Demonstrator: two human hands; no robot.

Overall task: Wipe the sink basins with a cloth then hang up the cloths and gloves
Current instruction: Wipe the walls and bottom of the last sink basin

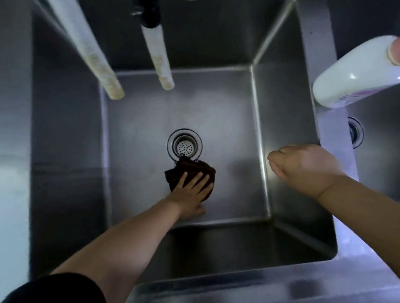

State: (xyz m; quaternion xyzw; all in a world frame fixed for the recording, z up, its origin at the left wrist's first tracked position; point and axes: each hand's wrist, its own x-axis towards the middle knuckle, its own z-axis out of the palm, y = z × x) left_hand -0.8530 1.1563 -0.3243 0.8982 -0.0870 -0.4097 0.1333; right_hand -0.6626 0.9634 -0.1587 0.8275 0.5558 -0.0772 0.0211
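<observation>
A deep stainless sink basin (pixel 219 110) fills the head view, with a round drain strainer (pixel 184 146) in its floor. My left hand (pixel 190 188) lies flat, fingers spread, pressing a dark brown cloth (pixel 189 168) against the basin floor just in front of the drain. My right hand (pixel 302 167) is curled into a loose fist and rests on the divider rim (pixel 334 135) between this basin and the one to the right. Nothing shows in the right hand. No gloves are in view.
Two pale hoses (pixel 84 41) (pixel 157 58) hang down into the basin from a dark tap fitting (pixel 148 9) at the back. A white bottle with a pink cap (pixel 363 69) stands on the divider. A second basin with its own drain (pixel 355 132) lies at right.
</observation>
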